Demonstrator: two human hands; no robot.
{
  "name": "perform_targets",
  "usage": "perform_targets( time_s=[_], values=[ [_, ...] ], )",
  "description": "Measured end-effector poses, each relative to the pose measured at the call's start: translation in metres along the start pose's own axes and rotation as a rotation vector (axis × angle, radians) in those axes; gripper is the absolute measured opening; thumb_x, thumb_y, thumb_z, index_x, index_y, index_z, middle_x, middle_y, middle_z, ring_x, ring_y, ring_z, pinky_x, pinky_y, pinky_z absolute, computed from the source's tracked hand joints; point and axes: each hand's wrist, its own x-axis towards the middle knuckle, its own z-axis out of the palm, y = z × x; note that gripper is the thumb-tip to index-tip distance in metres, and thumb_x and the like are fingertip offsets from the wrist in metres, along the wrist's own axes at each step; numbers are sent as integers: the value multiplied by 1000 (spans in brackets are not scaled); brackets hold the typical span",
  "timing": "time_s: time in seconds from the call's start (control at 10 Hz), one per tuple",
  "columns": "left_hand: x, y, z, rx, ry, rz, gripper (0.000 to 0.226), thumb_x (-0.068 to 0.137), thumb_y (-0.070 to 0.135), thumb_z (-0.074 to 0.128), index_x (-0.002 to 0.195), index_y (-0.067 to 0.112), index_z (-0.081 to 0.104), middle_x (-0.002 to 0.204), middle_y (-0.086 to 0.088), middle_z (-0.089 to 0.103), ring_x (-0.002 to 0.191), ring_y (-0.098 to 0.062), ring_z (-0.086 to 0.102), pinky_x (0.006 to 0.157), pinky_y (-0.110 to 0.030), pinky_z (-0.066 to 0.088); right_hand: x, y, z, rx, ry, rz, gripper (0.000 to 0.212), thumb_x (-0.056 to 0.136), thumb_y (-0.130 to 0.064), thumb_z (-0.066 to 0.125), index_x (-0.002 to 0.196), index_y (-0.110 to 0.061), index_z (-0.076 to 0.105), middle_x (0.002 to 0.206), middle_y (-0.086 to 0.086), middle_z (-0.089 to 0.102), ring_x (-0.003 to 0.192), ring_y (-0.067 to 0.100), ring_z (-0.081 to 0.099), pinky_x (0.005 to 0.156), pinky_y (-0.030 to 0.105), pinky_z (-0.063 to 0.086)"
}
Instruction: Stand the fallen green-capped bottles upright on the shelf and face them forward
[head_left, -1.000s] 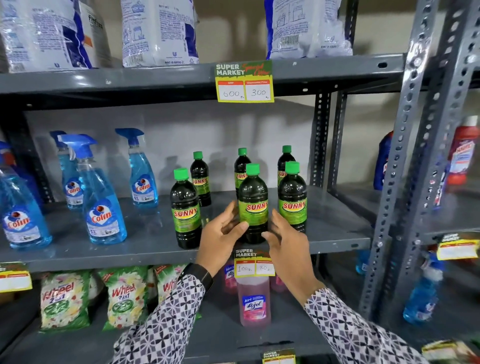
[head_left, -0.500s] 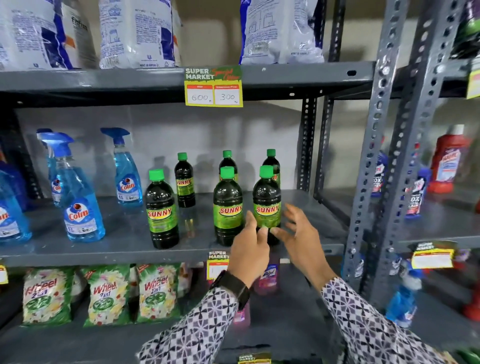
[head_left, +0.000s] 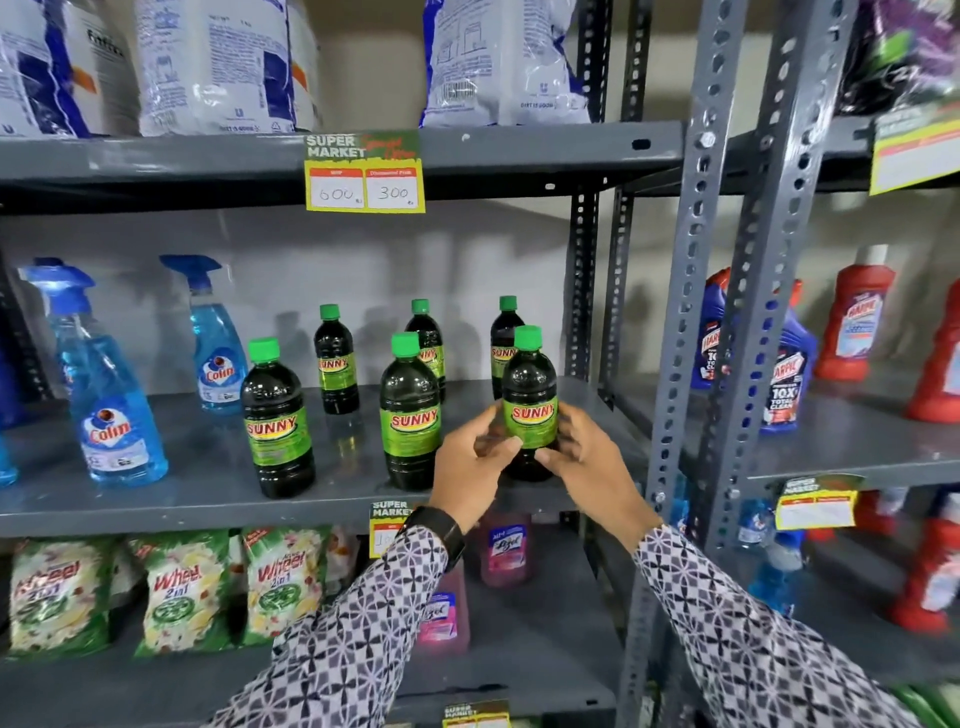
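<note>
Several dark green-capped SUNNY bottles stand upright on the grey middle shelf (head_left: 208, 493). The front row holds a left bottle (head_left: 278, 418), a middle bottle (head_left: 410, 410) and a right bottle (head_left: 530, 400). Both my hands clasp the lower half of the right bottle, my left hand (head_left: 475, 462) on its left side and my right hand (head_left: 589, 462) on its right. Its label faces me. Three more bottles stand behind, the back left bottle (head_left: 335, 358), the back middle bottle (head_left: 428, 332) and the back right bottle (head_left: 504, 332). No bottle lies on its side.
Blue Colin spray bottles (head_left: 111, 395) stand at the left of the same shelf. A grey perforated upright (head_left: 691, 291) rises just right of my hands. Red and blue cleaner bottles (head_left: 852, 312) fill the neighbouring rack. Detergent packs (head_left: 171, 587) and pink bottles (head_left: 504, 551) sit below.
My hands left the middle front bottle, moved right and closed around the right front bottle. The view has swung to the right.
</note>
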Motion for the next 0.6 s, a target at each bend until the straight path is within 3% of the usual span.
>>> perform_targets(
  time_s=[0.1,0.4,0.5,0.6],
  values=[
    [-4,0,0,-46,0,10,57,91,13,71,143,24,51,107,16,71,97,2,68,98,-27,55,-2,2,2,13,18,-3,71,90,5,76,152,-18,50,134,-3,68,126,9,66,110,26,51],
    [-6,-6,-1,-37,1,19,56,92,17,68,144,26,51,114,5,74,106,-8,69,103,-37,54,-3,6,7,-10,46,-1,71,91,5,76,153,-17,49,131,-5,69,126,8,66,114,38,51],
    [-11,2,-4,-1,-25,0,56,93,21,67,146,26,48,118,3,73,106,-6,68,105,-37,53,-11,1,8,-19,40,23,72,93,1,75,155,-20,46,136,-10,67,129,0,62,117,40,48],
    [-23,9,-13,123,13,64,58,97,29,62,151,25,41,135,0,64,116,-2,60,108,-34,48,-15,-10,15,-36,166,-37,74,98,-15,72,162,-19,36,157,-4,55,145,7,50,123,46,40]
  ],
)
